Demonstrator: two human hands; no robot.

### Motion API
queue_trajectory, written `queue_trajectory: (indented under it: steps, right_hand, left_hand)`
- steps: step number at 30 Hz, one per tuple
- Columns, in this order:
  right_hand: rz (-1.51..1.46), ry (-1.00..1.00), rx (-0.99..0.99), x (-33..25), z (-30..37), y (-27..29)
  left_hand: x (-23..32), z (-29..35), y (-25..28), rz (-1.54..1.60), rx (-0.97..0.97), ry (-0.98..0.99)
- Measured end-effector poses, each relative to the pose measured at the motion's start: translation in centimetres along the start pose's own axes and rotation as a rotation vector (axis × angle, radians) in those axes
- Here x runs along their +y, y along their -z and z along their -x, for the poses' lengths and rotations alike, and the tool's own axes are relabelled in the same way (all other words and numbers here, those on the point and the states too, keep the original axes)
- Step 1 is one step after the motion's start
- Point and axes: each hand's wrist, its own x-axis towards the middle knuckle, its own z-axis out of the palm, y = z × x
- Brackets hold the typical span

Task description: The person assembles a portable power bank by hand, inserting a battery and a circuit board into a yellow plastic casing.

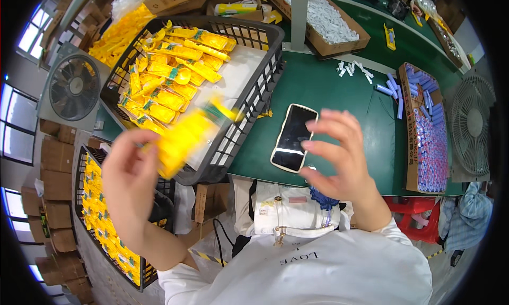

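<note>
My left hand (130, 170) pinches a yellow plastic casing (185, 140) by one end, above the near side of a black slatted basket (222, 162). The casing is smeared by motion; a green part shows near its far end. Inside the basket lie many similar yellow casings (164, 98) with green bits, piled on a pale sheet. Over the right edge of a smartphone (293, 138), my right hand (342, 156) is open with fingers spread and nothing in them. The phone lies face up, dark-screened, in a pale case; whether a fingertip touches it I cannot tell.
On the green table (254, 151), small white pieces (352, 69) and blue-purple cylinders (392, 87) lie loose. A carton of cylinders (432, 146) stands at right, a box of white parts (323, 21) behind. A second basket (108, 215) sits lower left. Fans (74, 87) flank the table.
</note>
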Motion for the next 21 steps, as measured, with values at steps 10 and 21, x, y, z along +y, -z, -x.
queue_trajectory:
  steps: [10, 21]
  right_hand:
    - [-0.526, -0.410, -0.600, -1.6, 5.4, 0.6]
    - [-0.263, -0.586, -0.106, -2.5, 8.2, -2.4]
  left_hand:
    - [-2.1, 3.2, -10.1, 0.903, -0.659, 0.090]
    - [-3.3, 8.9, -19.9, 1.068, -0.651, 0.123]
